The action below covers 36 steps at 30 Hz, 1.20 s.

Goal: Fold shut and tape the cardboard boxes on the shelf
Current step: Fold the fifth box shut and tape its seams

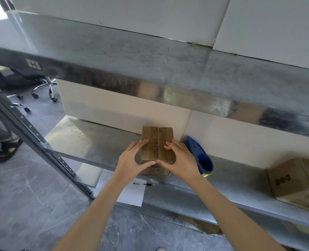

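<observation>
A small brown cardboard box [157, 142] with closed flaps and clear tape down its printed top stands on the metal shelf [88, 140], near its front edge. My left hand [133, 160] grips the box's left side, thumb pressed on the front top edge. My right hand [179, 158] grips its right side, with its thumb meeting the left one at the front. Just right of the box lies a blue tape dispenser [202, 158], touching my right hand. A second, larger cardboard box [298, 182] sits at the far right of the same shelf.
A metal shelf board [150, 69] runs overhead, with white panels behind. A slanted shelf post [41, 142] stands left. Paper [130, 194] and a pen [142, 184] lie below the shelf. An office chair base [45, 87] and a person's sandalled foot [7, 149] are on the floor left.
</observation>
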{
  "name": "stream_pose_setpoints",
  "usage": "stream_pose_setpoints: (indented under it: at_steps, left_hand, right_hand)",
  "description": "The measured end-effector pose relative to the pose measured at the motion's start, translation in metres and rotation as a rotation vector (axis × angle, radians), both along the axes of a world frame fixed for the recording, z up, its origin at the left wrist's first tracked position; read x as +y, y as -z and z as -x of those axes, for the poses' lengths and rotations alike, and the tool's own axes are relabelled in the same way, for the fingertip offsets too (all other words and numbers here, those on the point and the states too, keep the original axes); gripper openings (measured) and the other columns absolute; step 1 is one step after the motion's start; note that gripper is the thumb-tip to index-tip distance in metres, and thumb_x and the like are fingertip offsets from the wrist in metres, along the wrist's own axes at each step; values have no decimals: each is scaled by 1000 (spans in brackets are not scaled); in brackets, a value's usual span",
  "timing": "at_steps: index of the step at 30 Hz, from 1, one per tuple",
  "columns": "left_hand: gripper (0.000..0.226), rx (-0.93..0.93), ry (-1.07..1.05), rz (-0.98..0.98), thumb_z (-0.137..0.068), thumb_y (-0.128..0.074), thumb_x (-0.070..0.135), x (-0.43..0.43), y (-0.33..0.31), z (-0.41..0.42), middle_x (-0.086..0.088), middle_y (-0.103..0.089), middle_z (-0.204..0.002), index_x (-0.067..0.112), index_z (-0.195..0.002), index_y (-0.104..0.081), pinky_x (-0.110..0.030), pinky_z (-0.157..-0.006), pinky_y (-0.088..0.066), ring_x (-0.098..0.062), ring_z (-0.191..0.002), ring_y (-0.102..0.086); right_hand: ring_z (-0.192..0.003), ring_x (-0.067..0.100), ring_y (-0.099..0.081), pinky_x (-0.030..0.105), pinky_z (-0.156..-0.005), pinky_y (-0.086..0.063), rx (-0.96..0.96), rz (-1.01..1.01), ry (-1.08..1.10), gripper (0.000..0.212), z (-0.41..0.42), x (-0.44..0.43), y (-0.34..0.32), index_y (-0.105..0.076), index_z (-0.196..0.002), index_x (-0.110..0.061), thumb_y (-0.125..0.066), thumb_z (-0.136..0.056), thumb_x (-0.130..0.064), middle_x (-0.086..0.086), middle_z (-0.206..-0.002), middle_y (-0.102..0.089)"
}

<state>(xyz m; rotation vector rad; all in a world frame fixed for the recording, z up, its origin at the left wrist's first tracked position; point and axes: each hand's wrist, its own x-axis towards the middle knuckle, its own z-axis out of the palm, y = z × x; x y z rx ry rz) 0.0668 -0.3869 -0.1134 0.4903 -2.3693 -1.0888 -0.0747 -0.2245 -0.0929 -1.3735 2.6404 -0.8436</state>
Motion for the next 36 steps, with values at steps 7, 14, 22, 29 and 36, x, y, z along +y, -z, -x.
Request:
stream_pose_setpoints:
  at_steps: [7, 14, 22, 29, 36]
  left_hand:
    - [72, -128, 130, 30, -76, -71, 62, -24, -2, -5, 24, -52, -130, 45, -141, -46, -37, -105, -48, 2, -120, -51]
    - [72, -153, 158, 32, -77, -70, 61, -26, -7, -5, 30, -49, -129, 41, -142, -46, -29, -105, -44, 8, -118, -49]
    - [69, -195, 187, -3, -76, -77, 52, -37, -16, -4, 23, -54, -133, 37, -139, -54, -38, -112, -39, -2, -127, -49]
    - [56, -178, 144, -70, -85, -63, 58, -28, -15, -3, 30, -53, -125, 40, -137, -53, -30, -105, -43, 8, -118, -51]
    - [39, -98, 88, -93, -97, -62, 30, -18, -9, -3, 21, -57, -123, 39, -133, -54, -35, -103, -47, 1, -117, -54]
  right_hand:
    - [-140, -3, -26, 41, -113, -34, -194, -144, -160, 60, 29, 13, -12, -52, -132, -39, -68, -78, -60, -23, -146, -41]
    - [-140, -10, -19, 41, -117, -28, -259, -105, -185, 68, 31, 14, -5, -48, -136, -42, -66, -74, -64, -29, -147, -37]
    - [-140, -12, -18, 37, -118, -27, -292, -62, -231, 61, 34, 15, -1, -49, -134, -40, -64, -77, -56, -30, -144, -37]
    - [-138, -16, -16, 33, -118, -24, -304, -101, -255, 63, 42, 15, -4, -48, -136, -41, -68, -77, -53, -33, -143, -34]
    - [-139, -16, -17, 31, -117, -22, -354, -99, -278, 62, 44, 15, -6, -46, -132, -49, -64, -74, -62, -37, -141, -34]
